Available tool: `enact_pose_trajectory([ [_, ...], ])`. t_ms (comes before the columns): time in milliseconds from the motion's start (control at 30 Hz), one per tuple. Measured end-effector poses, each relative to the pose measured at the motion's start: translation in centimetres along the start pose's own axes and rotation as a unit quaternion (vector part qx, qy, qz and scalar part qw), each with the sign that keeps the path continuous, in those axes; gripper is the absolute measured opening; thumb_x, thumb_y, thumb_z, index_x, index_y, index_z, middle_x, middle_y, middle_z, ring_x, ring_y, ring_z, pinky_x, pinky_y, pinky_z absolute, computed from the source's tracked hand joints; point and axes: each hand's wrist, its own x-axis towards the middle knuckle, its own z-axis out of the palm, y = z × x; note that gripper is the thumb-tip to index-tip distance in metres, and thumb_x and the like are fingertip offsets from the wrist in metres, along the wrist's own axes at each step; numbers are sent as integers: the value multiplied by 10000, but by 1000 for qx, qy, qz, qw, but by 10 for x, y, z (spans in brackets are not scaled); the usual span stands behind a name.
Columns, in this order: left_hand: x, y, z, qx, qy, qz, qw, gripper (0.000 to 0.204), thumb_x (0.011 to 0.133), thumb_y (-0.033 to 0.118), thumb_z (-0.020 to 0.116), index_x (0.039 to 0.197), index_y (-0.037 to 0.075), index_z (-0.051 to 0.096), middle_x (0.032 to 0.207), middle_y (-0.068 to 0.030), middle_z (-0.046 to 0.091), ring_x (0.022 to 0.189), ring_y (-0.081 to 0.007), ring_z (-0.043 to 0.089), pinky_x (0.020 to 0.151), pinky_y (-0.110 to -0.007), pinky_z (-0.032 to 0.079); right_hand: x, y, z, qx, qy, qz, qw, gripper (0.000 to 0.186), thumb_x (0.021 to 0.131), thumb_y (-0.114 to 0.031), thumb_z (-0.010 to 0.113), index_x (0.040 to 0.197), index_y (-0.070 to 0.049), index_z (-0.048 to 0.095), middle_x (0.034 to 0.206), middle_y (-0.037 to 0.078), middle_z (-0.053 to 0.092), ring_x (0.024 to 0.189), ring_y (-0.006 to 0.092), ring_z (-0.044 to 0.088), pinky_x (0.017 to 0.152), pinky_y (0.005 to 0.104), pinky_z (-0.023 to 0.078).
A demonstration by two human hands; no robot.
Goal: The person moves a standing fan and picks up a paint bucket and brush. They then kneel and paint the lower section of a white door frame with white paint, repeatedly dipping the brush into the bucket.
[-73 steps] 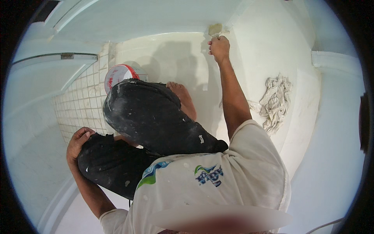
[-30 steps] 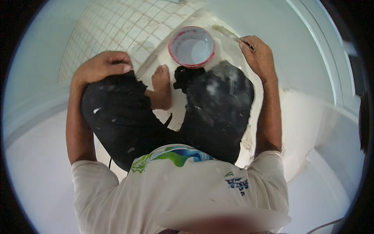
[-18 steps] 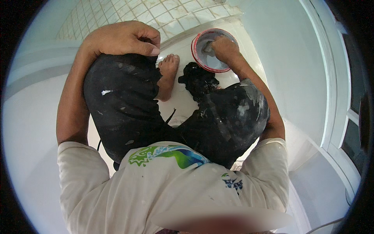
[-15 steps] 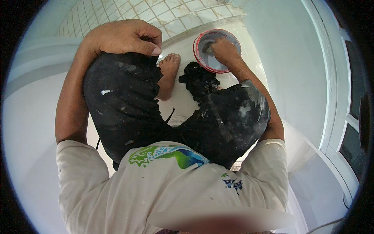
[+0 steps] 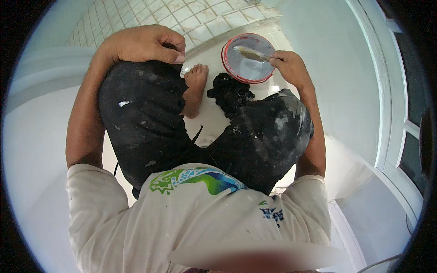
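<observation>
In my right hand (image 5: pixel 291 68) is a flat paintbrush (image 5: pixel 252 53), its handle end pinched between thumb and fingers. The pale, paint-coated bristles point left over the mouth of a round bucket (image 5: pixel 226 63) with a red, paint-smeared rim. Greyish-white paint (image 5: pixel 248 68) shows inside it. My left hand (image 5: pixel 148 44) lies on my left knee, its fingers loosely curled down toward the thumb. Nothing shows in it, though the fingertips are partly hidden.
Beside the bucket a bunched black cloth (image 5: pixel 230 95) lies near my right leg. My bare left foot (image 5: pixel 196 88) rests on the glossy pale floor. Square tiles (image 5: pixel 191 22) cover the area beyond a ledge. A pale wall (image 5: pixel 337 68) and a white frame (image 5: pixel 387 113) stand at the right.
My right hand has come up and right out of the bucket, bringing the paintbrush into clear view above the paint. My left hand stays on the knee.
</observation>
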Motion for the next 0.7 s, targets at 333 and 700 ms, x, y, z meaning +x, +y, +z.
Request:
enact_pose_trajectory([
  [333,11,54,2,-3,-12,-1,1000,450,1023,462,722,1087,17,726,933,-36,721,931,-159,652,874,-349,522,-113,36,20,505,46,123,853,272,1069,-227,642,1110,7,775,997,65,757,876,156,683,785,313,552],
  [700,95,161,85,-103,-19,-64,992,333,1025,330,735,1106,8,715,1009,-37,711,1001,-145,636,942,-332,503,-264,202,25,515,269,182,793,331,1074,-310,626,1082,6,723,894,68,719,804,201,674,757,361,542],
])
